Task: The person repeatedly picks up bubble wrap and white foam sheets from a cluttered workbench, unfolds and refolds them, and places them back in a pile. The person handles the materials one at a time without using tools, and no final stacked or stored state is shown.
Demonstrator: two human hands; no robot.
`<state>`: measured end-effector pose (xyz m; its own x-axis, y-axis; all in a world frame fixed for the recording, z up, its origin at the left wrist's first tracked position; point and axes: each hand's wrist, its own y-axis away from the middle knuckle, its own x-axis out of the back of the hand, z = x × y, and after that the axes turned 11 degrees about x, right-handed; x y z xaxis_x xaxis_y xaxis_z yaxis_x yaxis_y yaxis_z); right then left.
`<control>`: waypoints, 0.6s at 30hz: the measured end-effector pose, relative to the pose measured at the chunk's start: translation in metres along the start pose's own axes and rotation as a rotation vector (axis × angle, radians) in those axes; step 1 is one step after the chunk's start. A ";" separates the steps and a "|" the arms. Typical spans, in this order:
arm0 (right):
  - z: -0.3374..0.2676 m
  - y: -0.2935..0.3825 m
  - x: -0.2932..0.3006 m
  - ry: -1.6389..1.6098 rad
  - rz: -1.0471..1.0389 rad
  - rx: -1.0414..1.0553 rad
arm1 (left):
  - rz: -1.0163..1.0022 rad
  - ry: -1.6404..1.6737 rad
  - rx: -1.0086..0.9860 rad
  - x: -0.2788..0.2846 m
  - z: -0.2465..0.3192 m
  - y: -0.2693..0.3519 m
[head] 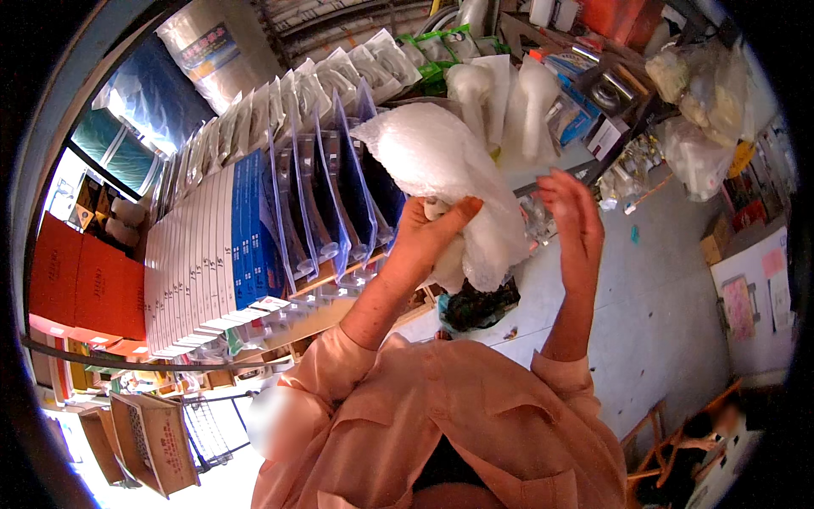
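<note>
My left hand [427, 235] grips a white object in bubble wrap [429, 149], its thumb pressed across a small pale end. The wrap stands high above the hand and hangs down its right side; the object's full shape is hidden. My right hand [572, 210] is raised to the right of the wrap, apart from it, fingers loosely spread with nothing in them. Just beyond the wrap lie two more wrapped items with rounded heads and narrow handles, a left one [472, 89] and a right one [535, 105]. Clear blue-edged plastic packs [337, 197] stand upright left of my left hand.
White and blue flat boxes [210, 248] stand in a row at the left, beside orange boxes [89, 280]. Clear-bagged hoses [318, 83] line up behind. A black bag [480, 305] lies on the floor [661, 273]. A person [690, 452] is at the lower right, near a wooden chair [658, 432].
</note>
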<state>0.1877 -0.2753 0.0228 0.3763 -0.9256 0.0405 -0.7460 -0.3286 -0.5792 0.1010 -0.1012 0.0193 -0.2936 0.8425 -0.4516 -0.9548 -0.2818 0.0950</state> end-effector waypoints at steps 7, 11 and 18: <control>0.009 0.026 -0.057 0.134 -0.281 0.063 | -0.030 -0.122 -0.015 0.011 0.002 0.001; 0.009 0.041 -0.061 0.217 -0.310 0.094 | 0.027 -0.017 -0.002 0.009 0.008 0.005; 0.030 0.060 -0.054 0.033 -0.009 -0.046 | -0.046 -0.563 -0.107 0.010 0.011 0.013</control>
<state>0.1385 -0.2394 -0.0385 0.3649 -0.9282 0.0728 -0.7677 -0.3442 -0.5405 0.0851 -0.0916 0.0260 -0.2597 0.9613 0.0919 -0.9657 -0.2593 -0.0167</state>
